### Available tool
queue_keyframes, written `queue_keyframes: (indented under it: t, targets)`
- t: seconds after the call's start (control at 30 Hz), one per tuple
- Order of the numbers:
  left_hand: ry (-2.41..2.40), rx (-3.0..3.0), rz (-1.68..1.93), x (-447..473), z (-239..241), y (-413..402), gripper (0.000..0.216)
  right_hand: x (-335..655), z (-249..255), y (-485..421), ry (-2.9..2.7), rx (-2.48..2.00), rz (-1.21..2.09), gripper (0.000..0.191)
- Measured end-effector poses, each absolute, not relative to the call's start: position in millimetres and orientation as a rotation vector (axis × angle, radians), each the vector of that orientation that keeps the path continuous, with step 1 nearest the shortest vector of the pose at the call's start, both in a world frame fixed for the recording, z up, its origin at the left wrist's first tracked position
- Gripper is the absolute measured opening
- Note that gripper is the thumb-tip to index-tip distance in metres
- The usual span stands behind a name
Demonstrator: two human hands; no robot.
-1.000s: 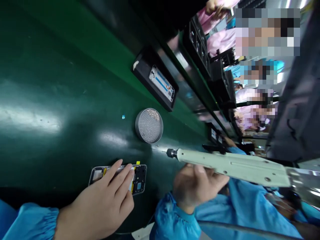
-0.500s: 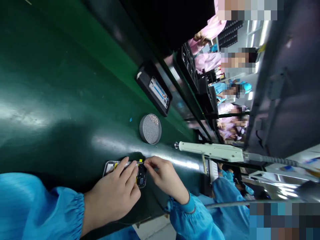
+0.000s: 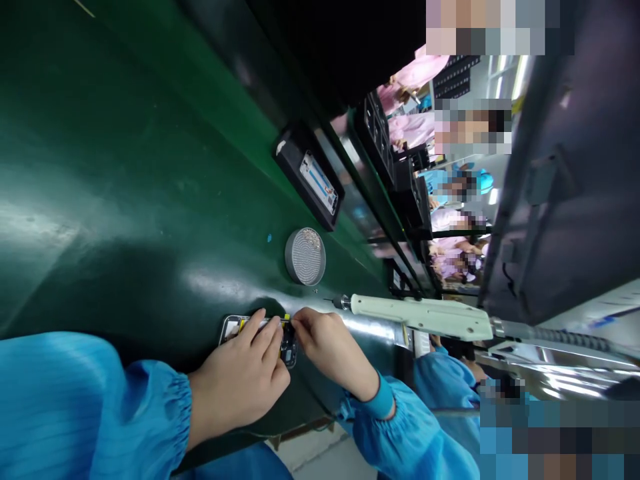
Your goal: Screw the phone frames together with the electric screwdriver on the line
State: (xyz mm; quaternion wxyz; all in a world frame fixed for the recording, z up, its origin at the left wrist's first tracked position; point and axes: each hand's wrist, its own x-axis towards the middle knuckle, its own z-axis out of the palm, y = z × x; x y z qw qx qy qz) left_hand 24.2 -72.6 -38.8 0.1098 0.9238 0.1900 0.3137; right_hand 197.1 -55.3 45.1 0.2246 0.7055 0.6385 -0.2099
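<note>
The opened phone body (image 3: 289, 348) lies on the green desk (image 3: 125, 200) at the lower middle of the frame, much of it hidden under the left hand (image 3: 243, 373). That hand is laid flat over it, fingers slightly apart and not wrapped around anything. The right hand (image 3: 325, 343) reaches to the phone's upper right corner, thumb and fingertips drawn close together beside a yellow tab (image 3: 287, 317) (whether they are clamped on something, I cannot tell).

Right of centre, a pale green screwdriver (image 3: 420, 315) points its thin bit to the left, above the right hand in the frame and apart from it. A round grey dish (image 3: 306, 260) of small shiny pieces stands near the centre, a blue scrap (image 3: 269, 238) to its left. Above it, a black tray (image 3: 293, 152) holds another phone frame (image 3: 319, 182). Co-workers in pink (image 3: 413, 127) sit at the upper right.
</note>
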Motion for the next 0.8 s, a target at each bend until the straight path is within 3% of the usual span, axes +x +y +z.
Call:
queue_keyframes:
  t: [0.47,0.8]
  targets:
    - [0.581,2.824,0.914,22,-34,-69,0.026,187,36,-51,1.536,2.115,-0.597,0.026]
    - [0.712,3.066,0.779,13,-22,-63,0.038,210,9,-48,1.512,2.091,-0.803,0.027]
